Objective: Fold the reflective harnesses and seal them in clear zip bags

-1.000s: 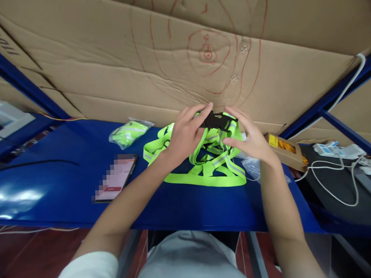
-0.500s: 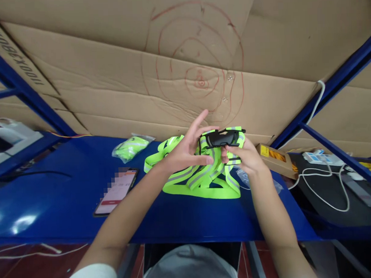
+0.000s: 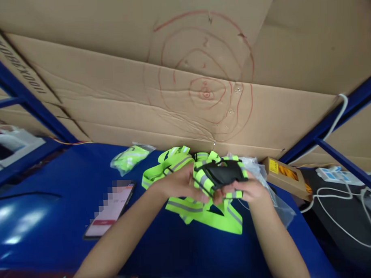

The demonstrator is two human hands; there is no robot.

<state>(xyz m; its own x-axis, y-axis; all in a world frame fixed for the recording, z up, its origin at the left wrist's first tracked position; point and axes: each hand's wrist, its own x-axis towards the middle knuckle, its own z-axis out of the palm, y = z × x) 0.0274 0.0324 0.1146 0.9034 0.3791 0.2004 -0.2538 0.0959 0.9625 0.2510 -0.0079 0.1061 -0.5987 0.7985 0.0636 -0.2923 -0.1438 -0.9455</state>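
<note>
In the head view, both grips are closed on the yellow-green reflective harness (image 3: 203, 181): the left hand (image 3: 183, 183) grasps folded strap at nine o'clock of the black buckle (image 3: 226, 174), and the right hand (image 3: 254, 190) grasps strap at three o'clock. More webbing spreads towards nine and seven o'clock on the blue tabletop (image 3: 171, 249). Measured from the buckle, a bagged bundle (image 3: 130, 159) lies at nine o'clock, a phone (image 3: 113, 210) between eight and nine, and an open-windowed carton (image 3: 273, 176) at three.
</note>
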